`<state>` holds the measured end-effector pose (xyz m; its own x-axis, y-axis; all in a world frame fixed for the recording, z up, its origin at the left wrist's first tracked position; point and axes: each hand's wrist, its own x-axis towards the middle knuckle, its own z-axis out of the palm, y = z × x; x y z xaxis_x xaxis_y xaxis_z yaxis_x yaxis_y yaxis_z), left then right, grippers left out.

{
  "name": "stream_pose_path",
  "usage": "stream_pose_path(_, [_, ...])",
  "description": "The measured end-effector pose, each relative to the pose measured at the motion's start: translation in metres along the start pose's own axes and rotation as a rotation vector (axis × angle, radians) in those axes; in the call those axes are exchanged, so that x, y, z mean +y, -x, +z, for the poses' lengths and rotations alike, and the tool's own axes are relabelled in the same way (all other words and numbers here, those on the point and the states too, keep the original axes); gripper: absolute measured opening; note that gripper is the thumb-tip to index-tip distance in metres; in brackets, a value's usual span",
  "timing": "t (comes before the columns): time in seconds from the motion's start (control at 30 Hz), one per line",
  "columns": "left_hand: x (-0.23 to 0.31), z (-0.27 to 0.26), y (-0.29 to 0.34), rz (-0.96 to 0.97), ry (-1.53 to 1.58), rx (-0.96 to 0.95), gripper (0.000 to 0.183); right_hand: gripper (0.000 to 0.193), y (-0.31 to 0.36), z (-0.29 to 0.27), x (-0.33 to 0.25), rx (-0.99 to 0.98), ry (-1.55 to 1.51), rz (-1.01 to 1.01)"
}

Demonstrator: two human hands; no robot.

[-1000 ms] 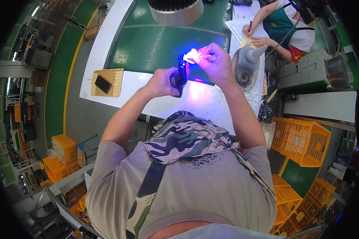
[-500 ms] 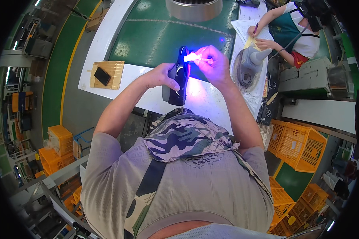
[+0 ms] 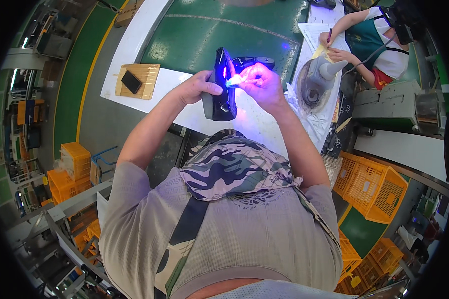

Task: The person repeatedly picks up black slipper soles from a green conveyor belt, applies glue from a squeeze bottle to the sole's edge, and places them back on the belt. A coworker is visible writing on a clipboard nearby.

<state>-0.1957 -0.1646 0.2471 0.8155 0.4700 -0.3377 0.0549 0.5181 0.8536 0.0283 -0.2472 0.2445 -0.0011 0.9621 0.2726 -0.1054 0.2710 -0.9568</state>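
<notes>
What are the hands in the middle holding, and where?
The left hand holds a black shoe by its sole side. The right hand pinches something small and pale; glare hides which part.

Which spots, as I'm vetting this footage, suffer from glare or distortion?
Head view: blue-violet light washes out the white wad in the right hand and spills onto the white tabletop; head view again: bright highlights streak the glossy black shoe, the tabletop's outer edge bows, and the corners go black.

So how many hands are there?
4: left hand holding black shoe, right hand beside it; upper right, a co-worker's pen hand and other hand. Others may be hidden.
</notes>
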Motion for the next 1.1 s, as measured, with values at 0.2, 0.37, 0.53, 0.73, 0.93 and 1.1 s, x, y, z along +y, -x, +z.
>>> stream_pose_path(0.2, [-0.016, 0.011, 0.003, -0.043, 0.123, 0.134, 0.053, 0.02, 0.012, -0.008, -0.002, -0.118, 0.003, 0.021])
stream_pose_path(0.37, [-0.038, 0.023, 0.006, -0.097, 0.305, 0.168, 0.046, 0.02, 0.026, -0.014, -0.015, -0.145, 0.046, 0.106])
stream_pose_path(0.53, [-0.065, 0.039, 0.008, -0.15, 0.561, 0.191, 0.044, 0.02, 0.042, -0.022, -0.022, -0.176, -0.001, 0.093])
stream_pose_path(0.73, [-0.088, 0.063, 0.015, -0.137, 0.69, 0.232, 0.037, 0.021, 0.057, -0.03, -0.032, -0.21, 0.035, 0.036])
stream_pose_path(0.93, [-0.114, 0.089, 0.017, -0.103, 0.819, 0.4, 0.038, 0.022, 0.066, -0.044, -0.022, -0.273, 0.076, -0.055])
stream_pose_path(1.1, [-0.136, 0.107, 0.019, 0.067, 1.001, 0.394, 0.049, 0.019, 0.068, -0.043, -0.019, -0.253, 0.047, -0.022])
